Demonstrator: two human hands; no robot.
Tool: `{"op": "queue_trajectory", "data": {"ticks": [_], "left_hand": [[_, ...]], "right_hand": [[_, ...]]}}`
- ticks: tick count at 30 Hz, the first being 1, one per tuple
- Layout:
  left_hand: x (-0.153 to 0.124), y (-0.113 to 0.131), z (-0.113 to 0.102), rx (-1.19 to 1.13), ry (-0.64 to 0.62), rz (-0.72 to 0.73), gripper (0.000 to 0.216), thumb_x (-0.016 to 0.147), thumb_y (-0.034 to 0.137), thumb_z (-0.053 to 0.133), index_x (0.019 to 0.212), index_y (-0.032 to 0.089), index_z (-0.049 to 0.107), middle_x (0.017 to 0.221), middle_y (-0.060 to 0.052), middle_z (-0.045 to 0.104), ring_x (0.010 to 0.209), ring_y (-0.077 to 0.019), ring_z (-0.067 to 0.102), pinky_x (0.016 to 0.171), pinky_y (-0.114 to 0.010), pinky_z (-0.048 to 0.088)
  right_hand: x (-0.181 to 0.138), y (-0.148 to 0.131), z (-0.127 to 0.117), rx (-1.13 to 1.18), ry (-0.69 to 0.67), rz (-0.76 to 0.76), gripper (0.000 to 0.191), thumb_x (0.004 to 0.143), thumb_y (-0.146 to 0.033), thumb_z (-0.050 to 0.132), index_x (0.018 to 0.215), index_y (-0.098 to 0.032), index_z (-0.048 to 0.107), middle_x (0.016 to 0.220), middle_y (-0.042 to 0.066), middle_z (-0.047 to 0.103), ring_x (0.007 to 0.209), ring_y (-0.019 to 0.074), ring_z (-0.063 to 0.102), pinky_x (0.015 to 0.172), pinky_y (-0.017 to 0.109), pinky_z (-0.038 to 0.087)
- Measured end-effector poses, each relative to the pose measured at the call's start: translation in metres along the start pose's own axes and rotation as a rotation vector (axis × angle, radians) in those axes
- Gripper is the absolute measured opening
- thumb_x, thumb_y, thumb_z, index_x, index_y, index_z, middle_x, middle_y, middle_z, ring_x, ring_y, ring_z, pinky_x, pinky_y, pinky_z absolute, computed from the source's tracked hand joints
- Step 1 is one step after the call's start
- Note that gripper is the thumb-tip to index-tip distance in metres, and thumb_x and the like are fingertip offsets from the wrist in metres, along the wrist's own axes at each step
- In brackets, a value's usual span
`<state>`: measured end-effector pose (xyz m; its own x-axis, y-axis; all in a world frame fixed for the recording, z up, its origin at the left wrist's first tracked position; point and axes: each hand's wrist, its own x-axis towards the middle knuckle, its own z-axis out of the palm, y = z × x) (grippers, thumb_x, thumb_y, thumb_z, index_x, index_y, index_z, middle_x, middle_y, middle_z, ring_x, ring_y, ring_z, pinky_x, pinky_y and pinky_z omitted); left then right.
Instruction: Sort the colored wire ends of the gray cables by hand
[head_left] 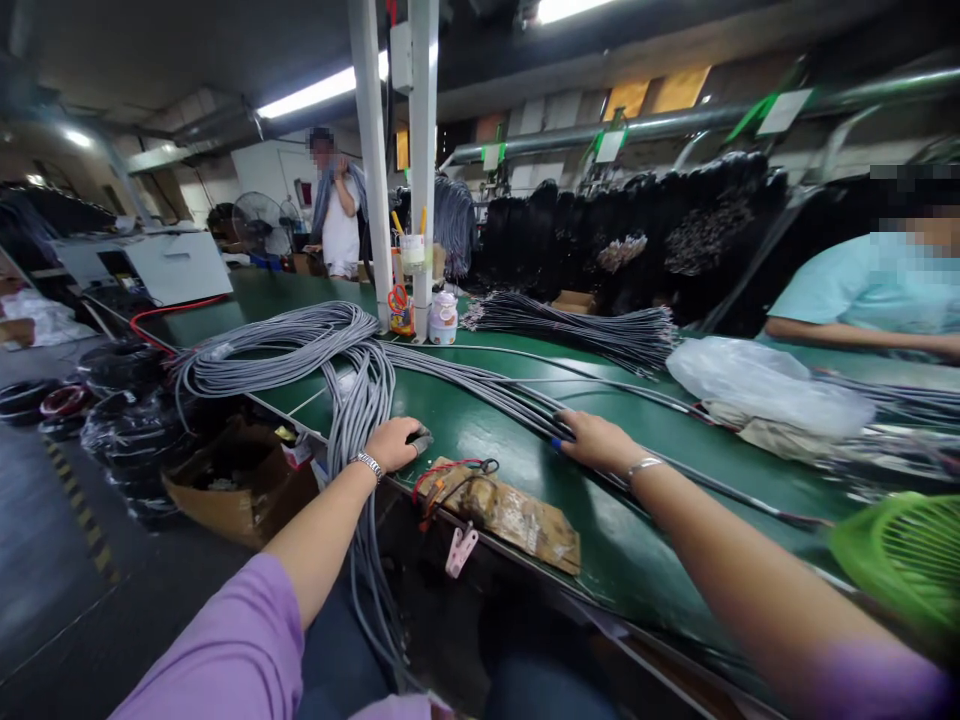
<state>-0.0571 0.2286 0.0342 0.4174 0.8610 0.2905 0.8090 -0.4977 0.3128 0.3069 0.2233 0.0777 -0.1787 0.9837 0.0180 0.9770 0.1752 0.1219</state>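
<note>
A long bundle of grey cables point(315, 345) loops across the green table point(480, 430) and hangs over its near edge. My left hand point(394, 443), with a metal watch on the wrist, is closed round a small dark grey object at the table edge beside the hanging cables. My right hand point(592, 440), wearing a bracelet, rests on the straight run of grey cables point(495, 392), its fingers curled over them.
A taped brown cardboard pad point(517, 515) with red and black wires lies at the table edge. A clear plastic bag point(757, 385), a green basket point(907, 555), a cardboard box point(232, 490) and black cable coils point(127, 400) surround it. One person point(870, 295) sits at right, another point(339, 215) stands far back.
</note>
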Motion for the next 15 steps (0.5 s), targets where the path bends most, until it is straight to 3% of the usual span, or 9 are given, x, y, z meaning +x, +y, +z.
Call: {"op": "queue_trajectory", "data": {"ticks": [5,10,15], "left_hand": [[0.002,-0.001,0.001,-0.003,0.003,0.002,0.033,0.087,0.045,0.05,0.099,0.021,0.07,0.104,-0.006,0.07,0.101,-0.0216,0.061,0.091,-0.032,0.045],[0.001,0.0,0.0,-0.02,-0.004,-0.014,0.035,0.088,0.047,0.049,0.097,0.021,0.07,0.102,-0.006,0.07,0.099,-0.0215,0.061,0.089,-0.03,0.045],[0.0,0.003,-0.001,-0.044,-0.005,-0.025,0.035,0.087,0.048,0.05,0.097,0.022,0.07,0.101,-0.006,0.07,0.1,-0.0218,0.061,0.088,-0.031,0.045]], "right_hand": [[0.039,-0.019,0.008,0.036,0.027,0.027,0.061,0.084,-0.037,0.055,0.138,-0.014,0.042,0.138,0.017,0.052,0.12,0.0292,0.054,0.093,0.036,0.043],[0.061,-0.022,0.019,0.068,-0.033,0.059,0.046,0.087,-0.03,0.05,0.129,-0.012,0.053,0.118,0.019,0.066,0.103,0.0275,0.064,0.083,0.034,0.046],[0.069,-0.017,0.013,0.077,-0.1,0.006,0.041,0.082,-0.034,0.055,0.118,-0.016,0.064,0.107,0.014,0.071,0.096,0.0269,0.066,0.077,0.032,0.048]]}}
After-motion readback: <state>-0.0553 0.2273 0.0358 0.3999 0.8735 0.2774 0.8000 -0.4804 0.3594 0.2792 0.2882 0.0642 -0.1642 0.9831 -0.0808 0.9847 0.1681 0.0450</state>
